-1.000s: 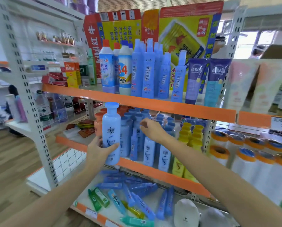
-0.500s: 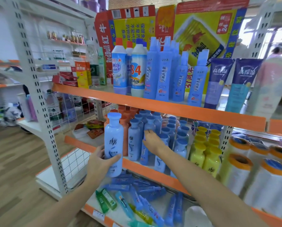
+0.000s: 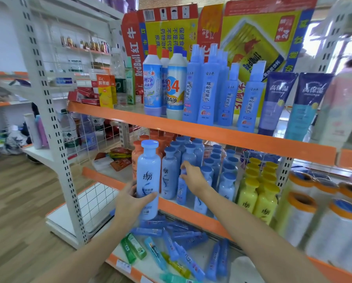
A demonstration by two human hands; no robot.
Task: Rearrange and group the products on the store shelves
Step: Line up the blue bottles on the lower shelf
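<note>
At centre frame, the left hand (image 3: 131, 201) grips a pale blue bottle (image 3: 148, 178); the right hand (image 3: 192, 176) pinches a slim blue bottle (image 3: 182, 187) on the middle shelf (image 3: 191, 210).

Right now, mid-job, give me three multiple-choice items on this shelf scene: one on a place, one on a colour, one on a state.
1. Where are the yellow bottles?
A. top shelf
B. middle shelf, right of the blue bottles
C. floor

2. What colour is the cap of the bottle in the left hand?
A. blue
B. orange
C. green

3. What is the right hand doing?
A. hanging idle
B. lifting a box
C. pinching the slim blue bottle among the shelved ones

Answers: 1 B, they stand on the middle shelf beside the blue group; 2 A, cap matches its pale blue body; 3 C, fingertips close on its top.
</note>
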